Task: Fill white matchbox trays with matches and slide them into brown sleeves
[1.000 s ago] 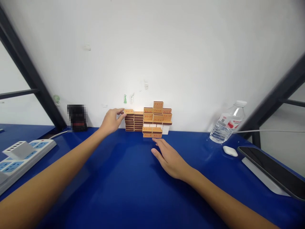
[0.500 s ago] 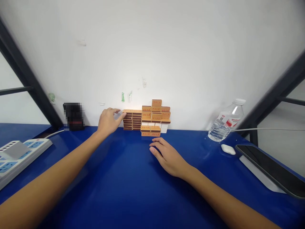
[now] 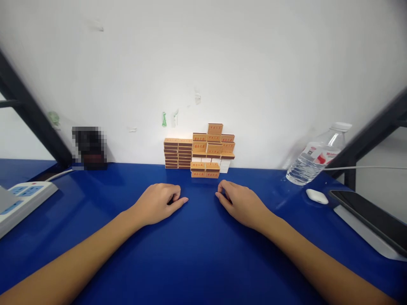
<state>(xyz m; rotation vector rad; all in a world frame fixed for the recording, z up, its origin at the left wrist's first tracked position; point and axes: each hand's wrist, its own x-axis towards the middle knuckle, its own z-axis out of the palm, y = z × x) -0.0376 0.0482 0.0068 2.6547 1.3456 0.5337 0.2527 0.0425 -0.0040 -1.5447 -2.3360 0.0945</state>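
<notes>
My left hand [image 3: 160, 203] rests on the blue table, in front of a stack of matchboxes [image 3: 178, 154] laid flat in two columns. Its fingers curl loosely, the thumb stands apart, and nothing shows in it. My right hand [image 3: 241, 202] lies to the right, fingers half bent and thumb apart, also without anything visible in it. Just beyond it is a stepped pile of matchboxes [image 3: 214, 149], several standing on edge with printed faces toward me and one at the top. Two short rows of matchboxes [image 3: 205, 170] sit low at its front. Neither hand touches the boxes.
At the right stand a tilted-looking water bottle [image 3: 313, 156], a white earbud case [image 3: 317, 196] and a phone [image 3: 372, 216] lying on a white object. A power strip [image 3: 28, 203] and a pixelated dark object [image 3: 90, 148] are at the left. The white wall [image 3: 203, 55] rises behind.
My left hand has left the top of the flat matchbox stack and come down and nearer to me. My right hand has moved slightly right, its fingers more bent. The view has shifted a little.
</notes>
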